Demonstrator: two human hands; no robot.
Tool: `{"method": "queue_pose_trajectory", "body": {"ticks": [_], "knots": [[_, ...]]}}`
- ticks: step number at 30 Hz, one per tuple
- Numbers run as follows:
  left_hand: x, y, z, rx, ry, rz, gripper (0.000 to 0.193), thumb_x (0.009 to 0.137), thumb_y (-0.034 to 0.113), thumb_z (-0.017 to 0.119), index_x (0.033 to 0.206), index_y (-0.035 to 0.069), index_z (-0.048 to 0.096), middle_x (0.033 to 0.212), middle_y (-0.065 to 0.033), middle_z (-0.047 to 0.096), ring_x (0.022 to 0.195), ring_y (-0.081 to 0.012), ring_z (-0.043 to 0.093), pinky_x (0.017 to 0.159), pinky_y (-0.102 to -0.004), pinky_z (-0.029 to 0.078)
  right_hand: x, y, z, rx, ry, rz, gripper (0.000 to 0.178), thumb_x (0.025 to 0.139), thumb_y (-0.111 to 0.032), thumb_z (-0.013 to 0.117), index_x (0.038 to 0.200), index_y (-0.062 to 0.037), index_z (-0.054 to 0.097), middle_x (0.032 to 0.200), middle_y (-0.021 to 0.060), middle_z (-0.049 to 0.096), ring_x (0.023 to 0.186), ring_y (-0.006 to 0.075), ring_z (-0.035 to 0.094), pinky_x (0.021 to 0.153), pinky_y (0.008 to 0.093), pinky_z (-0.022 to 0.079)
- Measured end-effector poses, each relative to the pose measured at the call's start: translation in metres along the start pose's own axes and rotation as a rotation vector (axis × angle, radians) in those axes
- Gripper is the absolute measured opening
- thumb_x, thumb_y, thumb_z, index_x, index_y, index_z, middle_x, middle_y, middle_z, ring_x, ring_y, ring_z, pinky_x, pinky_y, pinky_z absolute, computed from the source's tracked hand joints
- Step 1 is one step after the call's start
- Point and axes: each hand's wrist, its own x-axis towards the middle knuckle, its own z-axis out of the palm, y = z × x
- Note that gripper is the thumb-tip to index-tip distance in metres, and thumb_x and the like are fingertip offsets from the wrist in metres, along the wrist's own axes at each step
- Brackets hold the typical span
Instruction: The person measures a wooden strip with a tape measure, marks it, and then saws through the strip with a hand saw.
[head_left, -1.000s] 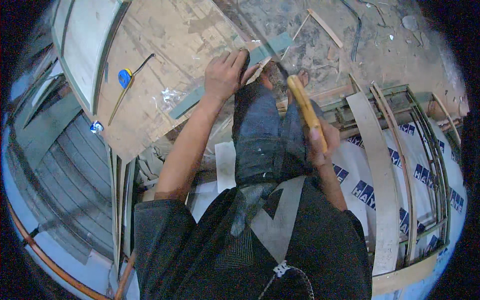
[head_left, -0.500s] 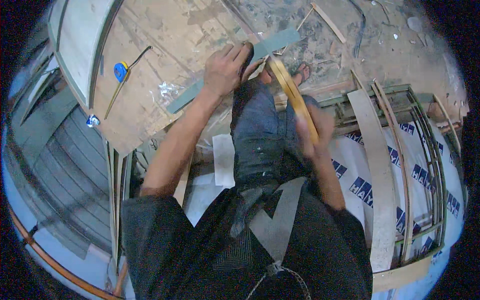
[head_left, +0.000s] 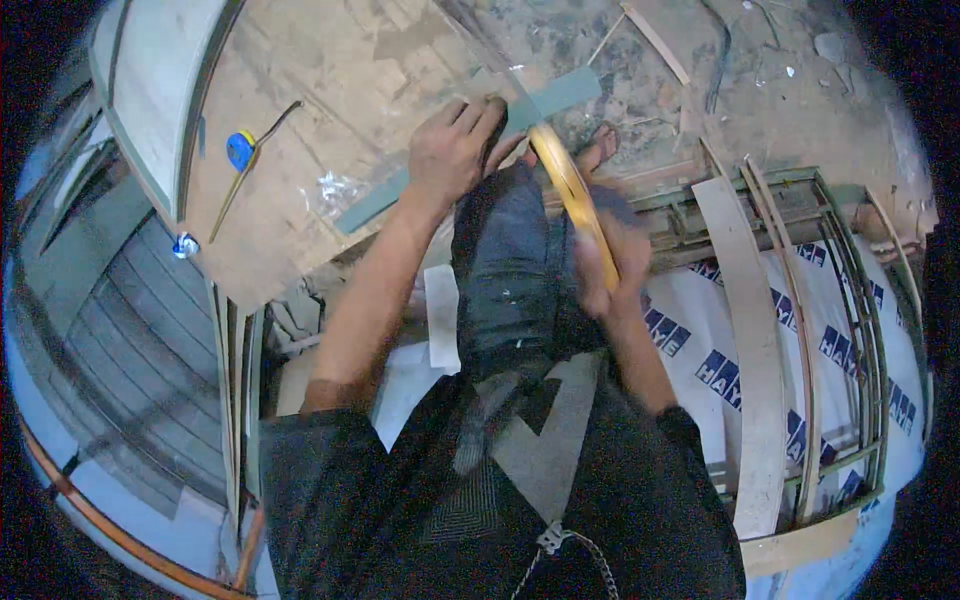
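Observation:
A long grey-green strip [head_left: 565, 93] lies at a slant across the wooden board, over my knee. My left hand [head_left: 452, 150] is closed over its middle, fingers curled on top and thumb toward the saw. In my right hand [head_left: 612, 262], blurred by motion, is a yellow tool that looks like a hacksaw [head_left: 565, 180]. Its far end meets the strip just right of my left hand. The cutting edge cannot be made out.
A blue and yellow tape measure [head_left: 240, 150] lies on the board [head_left: 330, 100] at left. A pale framed panel [head_left: 150, 90] stands beyond it. To the right, a metal frame [head_left: 875, 400] and a long pale strip [head_left: 745, 350] rest on printed white sheeting. Thin offcuts [head_left: 657, 45] lie on the floor.
My right hand and the yellow hacksaw have shifted slightly left and toward the strip. My left hand stays on the strip, which has barely moved.

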Motion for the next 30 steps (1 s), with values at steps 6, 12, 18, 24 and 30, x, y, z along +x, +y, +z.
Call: {"method": "queue_pose_trajectory", "body": {"ticks": [6, 12, 18, 24, 30], "knots": [[0.010, 0.005, 0.003, -0.067, -0.033, 0.019, 0.035, 0.075, 0.034, 0.066, 0.096, 0.007, 0.057, 0.083, -0.0027, 0.057, 0.071, -0.0183, 0.057, 0.056, -0.0303, 0.049, 0.010, -0.007, -0.009, 0.033, 0.036, 0.063, 0.039, 0.079, -0.035, 0.059, 0.100, -0.0020, 0.062, 0.061, 0.0131, 0.056, 0.049, 0.0276, 0.057, 0.047, 0.0357, 0.043], [0.005, 0.000, 0.003, -0.072, -0.070, -0.084, 0.038, 0.075, 0.032, 0.068, 0.100, 0.006, 0.057, 0.089, -0.0084, 0.061, 0.071, -0.0251, 0.060, 0.057, -0.0337, 0.050, -0.030, -0.001, -0.017, 0.181, 0.056, 0.041, 0.036, 0.083, -0.034, 0.051, 0.080, 0.0010, 0.060, 0.056, 0.0092, 0.049, 0.044, 0.0245, 0.045, 0.044, 0.0338, 0.034], [0.008, 0.001, 0.000, -0.120, -0.127, -0.021, 0.040, 0.074, 0.032, 0.067, 0.102, 0.005, 0.057, 0.090, -0.0078, 0.061, 0.076, -0.0251, 0.060, 0.058, -0.0342, 0.050, 0.048, -0.014, -0.005, 0.293, 0.015, 0.107, 0.033, 0.081, -0.030, 0.057, 0.097, -0.0017, 0.062, 0.063, 0.0128, 0.059, 0.052, 0.0289, 0.059, 0.049, 0.0355, 0.046], [-0.005, -0.002, 0.003, 0.021, -0.170, 0.037, 0.039, 0.073, 0.039, 0.066, 0.097, 0.008, 0.060, 0.094, -0.0028, 0.059, 0.076, -0.0186, 0.057, 0.056, -0.0299, 0.049, -0.014, -0.007, -0.009, 0.164, 0.013, 0.060, 0.022, 0.080, -0.024, 0.056, 0.085, -0.0036, 0.060, 0.057, 0.0124, 0.053, 0.047, 0.0299, 0.055, 0.045, 0.0360, 0.042], [0.004, 0.002, -0.001, 0.014, -0.128, 0.057, 0.040, 0.073, 0.038, 0.067, 0.098, 0.008, 0.059, 0.092, -0.0036, 0.059, 0.073, -0.0194, 0.056, 0.055, -0.0299, 0.049, 0.005, -0.019, -0.006, 0.255, 0.123, 0.035, 0.018, 0.079, -0.020, 0.058, 0.069, -0.0060, 0.052, 0.055, 0.0125, 0.049, 0.046, 0.0314, 0.052, 0.045, 0.0363, 0.040]]}}
